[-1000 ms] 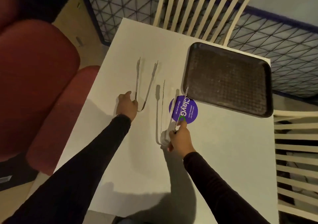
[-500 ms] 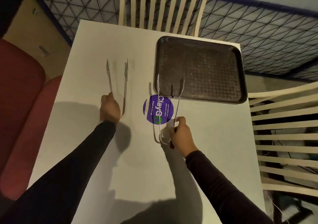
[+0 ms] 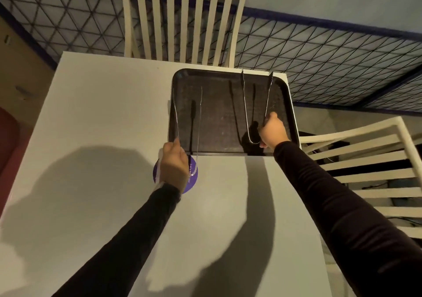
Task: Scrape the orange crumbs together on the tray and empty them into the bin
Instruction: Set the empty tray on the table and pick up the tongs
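Note:
A dark textured tray (image 3: 219,114) lies at the far right corner of the white table (image 3: 91,118). My left hand (image 3: 173,166) grips one pair of metal tongs (image 3: 198,123) at its hinge end, arms spread and reaching over the tray's left side. My right hand (image 3: 272,132) grips a second pair of metal tongs (image 3: 245,105) raised over the tray's right half, arms apart and pointing to its far edge. I cannot make out orange crumbs on the dim tray. No bin is in view.
A purple round sticker (image 3: 193,178) on the table is partly under my left hand. A cream slatted chair (image 3: 182,22) stands behind the table and another slatted chair (image 3: 365,164) at the right. A red seat (image 3: 6,137) shows at the left edge.
Both hands have lifted their tongs off the table and carried them forward and right over the tray. The view has shifted right, so the tray sits nearer the middle.

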